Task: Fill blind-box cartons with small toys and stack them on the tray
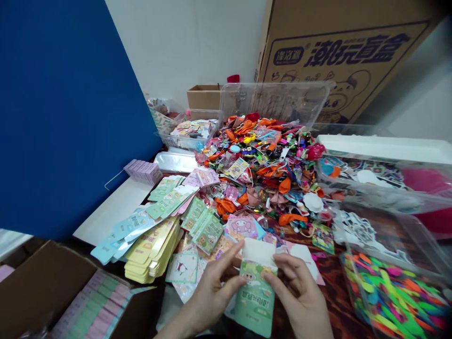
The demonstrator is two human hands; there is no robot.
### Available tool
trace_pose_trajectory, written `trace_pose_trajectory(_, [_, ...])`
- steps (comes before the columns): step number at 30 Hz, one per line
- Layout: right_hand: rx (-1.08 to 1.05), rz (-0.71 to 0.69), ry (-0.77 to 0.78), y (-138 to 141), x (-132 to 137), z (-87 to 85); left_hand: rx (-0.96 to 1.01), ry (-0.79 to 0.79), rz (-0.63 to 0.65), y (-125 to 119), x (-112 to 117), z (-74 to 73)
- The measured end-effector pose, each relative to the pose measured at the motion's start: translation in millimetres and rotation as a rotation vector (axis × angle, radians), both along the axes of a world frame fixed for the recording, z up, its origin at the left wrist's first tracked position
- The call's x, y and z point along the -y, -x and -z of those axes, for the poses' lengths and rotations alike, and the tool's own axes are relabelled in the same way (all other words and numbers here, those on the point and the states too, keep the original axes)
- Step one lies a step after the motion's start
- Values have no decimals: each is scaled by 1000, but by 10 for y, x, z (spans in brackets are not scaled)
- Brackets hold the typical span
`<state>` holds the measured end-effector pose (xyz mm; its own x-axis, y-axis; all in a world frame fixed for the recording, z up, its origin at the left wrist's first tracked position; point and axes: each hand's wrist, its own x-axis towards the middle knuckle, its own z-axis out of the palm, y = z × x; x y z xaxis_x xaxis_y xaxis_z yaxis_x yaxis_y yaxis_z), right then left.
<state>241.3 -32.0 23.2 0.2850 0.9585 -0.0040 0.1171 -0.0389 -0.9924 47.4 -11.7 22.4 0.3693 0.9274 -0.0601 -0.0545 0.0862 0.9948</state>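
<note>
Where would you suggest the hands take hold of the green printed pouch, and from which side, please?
Probably by its two side edges near the top, pinching in from left and right, as the left hand and right hand do now. The green printed pouch is thin and flat, so its faces offer little to grip.

The brown table (341,301) carries a trinket heap (257,165) at center, clear bins (395,296) at right, and card packets (151,240) at lower left.
</note>
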Motion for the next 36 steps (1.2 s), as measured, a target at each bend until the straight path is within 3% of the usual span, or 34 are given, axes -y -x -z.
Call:
trace_pose_trajectory(3, [22, -55, 32, -13, 13, -47, -202, -123, 60, 31, -5, -119])
trace_pose_trajectory(7, [108, -172, 37, -61, 15, -71, -235, -89, 118, 23, -52, -205])
trace_pose_trajectory(13, [60, -266, 55, -153, -16, -88, -23, 157, 72, -6, -37, -159])
trace_pose_trajectory(17, [45, -371, 5, -169, -19, -84, -35, 143, 98, 6, -22, -127])
trace_pose_trajectory(21, [5, -309, 51, -93, -21, -66, -127, 92, 108, 27, -21, -125])
trace_pose_trajectory(24, [30, -348, 72, -67, -19, -75, -182, 54, 129, 47, -30, -142])
trace_pose_trajectory(31, [66, -307, 153, -88, -52, -77, -139, 125, 224, 58, -32, -149])
trace_pose_trajectory(36, [68, -417, 197, -81, -103, -85, -138, 130, 224, 95, -5, -95])
